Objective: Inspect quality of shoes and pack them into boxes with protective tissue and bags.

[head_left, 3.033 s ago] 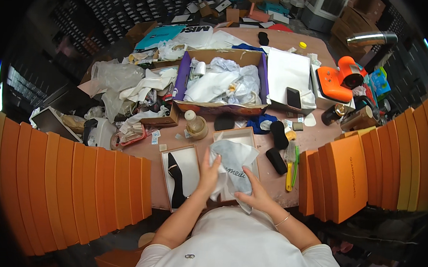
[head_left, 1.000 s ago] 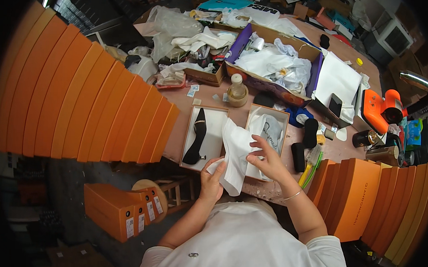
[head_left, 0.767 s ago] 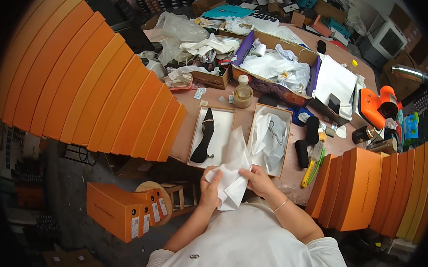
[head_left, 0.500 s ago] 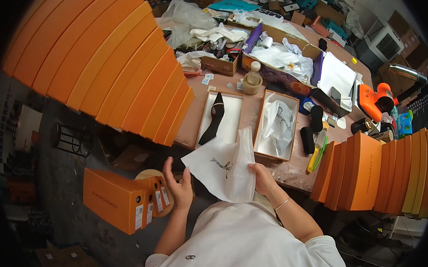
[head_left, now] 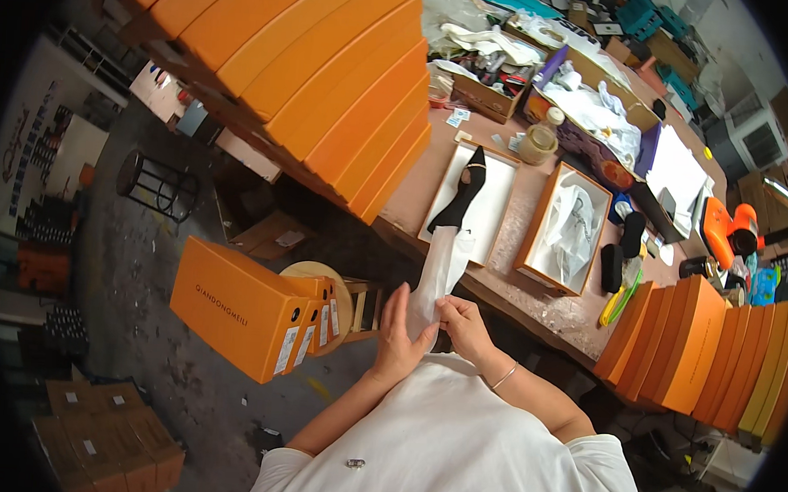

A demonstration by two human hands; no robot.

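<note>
My right hand (head_left: 465,327) pinches the edge of a thin white dust bag (head_left: 442,271), which hangs narrow and folded lengthwise in front of my chest. Against the bag's left side rests my left hand (head_left: 397,340), its fingers stretched up and its thumb apart from them. A black pointed shoe (head_left: 461,196) lies in a shallow white-lined tray (head_left: 493,198) on the table. The bag's upper end overlaps the shoe's near end in view; I cannot tell whether they touch. To the right, an orange-edged box (head_left: 537,240) holds another white bag (head_left: 573,233).
A tall stack of orange shoeboxes (head_left: 331,91) rises at the left, and a row of them (head_left: 691,351) stands at the right. More orange boxes (head_left: 239,305) sit on a round stool (head_left: 346,306). A bottle (head_left: 539,142) and a purple box (head_left: 653,153) occupy the table's far side.
The spread bag has been folded narrower and moved slightly left. My left hand has come in from the side to touch it. The view has swung left.
</note>
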